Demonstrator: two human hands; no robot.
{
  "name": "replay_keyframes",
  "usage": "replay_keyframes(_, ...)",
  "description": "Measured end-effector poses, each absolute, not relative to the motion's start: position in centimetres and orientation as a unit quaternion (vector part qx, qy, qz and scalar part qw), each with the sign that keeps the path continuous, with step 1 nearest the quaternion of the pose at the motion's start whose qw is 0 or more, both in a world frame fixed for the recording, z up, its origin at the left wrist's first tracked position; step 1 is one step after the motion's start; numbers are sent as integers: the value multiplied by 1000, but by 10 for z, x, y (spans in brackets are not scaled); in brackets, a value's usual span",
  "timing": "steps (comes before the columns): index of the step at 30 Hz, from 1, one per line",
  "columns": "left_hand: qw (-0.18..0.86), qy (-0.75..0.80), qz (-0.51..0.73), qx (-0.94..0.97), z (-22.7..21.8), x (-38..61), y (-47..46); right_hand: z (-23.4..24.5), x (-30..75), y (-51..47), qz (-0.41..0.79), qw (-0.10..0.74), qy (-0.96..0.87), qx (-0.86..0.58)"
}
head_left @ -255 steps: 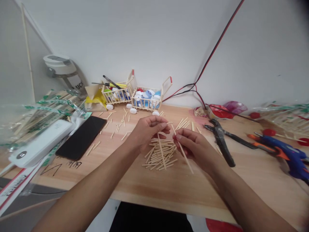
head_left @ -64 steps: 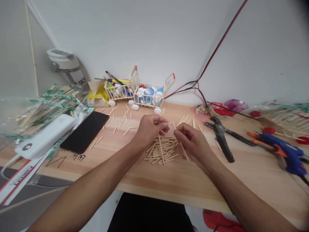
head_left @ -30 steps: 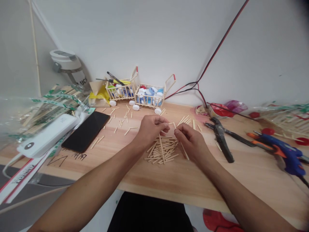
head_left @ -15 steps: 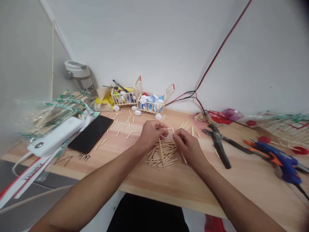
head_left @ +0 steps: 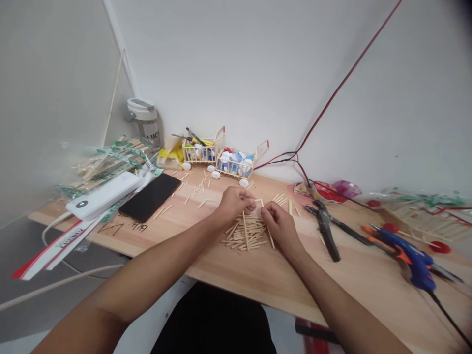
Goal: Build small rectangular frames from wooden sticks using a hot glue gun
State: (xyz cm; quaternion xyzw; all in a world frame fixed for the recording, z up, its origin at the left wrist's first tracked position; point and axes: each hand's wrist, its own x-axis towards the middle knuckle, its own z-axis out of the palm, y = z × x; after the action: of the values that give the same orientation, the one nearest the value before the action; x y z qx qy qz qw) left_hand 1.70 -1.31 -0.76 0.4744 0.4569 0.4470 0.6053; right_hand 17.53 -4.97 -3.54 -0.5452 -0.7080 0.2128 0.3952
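Observation:
My left hand [head_left: 236,202] is closed, its thumb and fingers pinched on a thin wooden stick [head_left: 246,233] that slants down over a pile of short sticks [head_left: 234,236]. Close by, my right hand [head_left: 279,221] pinches a second thin stick [head_left: 271,237], which runs down past the pile's right side. A short stick piece [head_left: 258,200] shows between the fingertips of both hands. Whether it is joined to the two longer sticks, I cannot tell. Both hands hover just above the wooden table [head_left: 221,280].
Two small stick-built carts [head_left: 199,153] with bottle caps stand at the back. To the left lie a phone [head_left: 150,197], a white power bank [head_left: 105,195] and bagged sticks [head_left: 121,157]. Black-handled pliers [head_left: 327,231] and a blue glue gun [head_left: 409,258] lie right, with cables.
The view has swung a little to the left, so the table contents sit differently in the picture. My hands keep nearly the same pinch on the sticks.

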Motion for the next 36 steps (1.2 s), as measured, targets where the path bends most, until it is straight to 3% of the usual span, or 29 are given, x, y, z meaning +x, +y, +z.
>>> replay_keyframes(36,598,456,451,481,-10,16,-14,-34,177,-49,214,380,-716,-545)
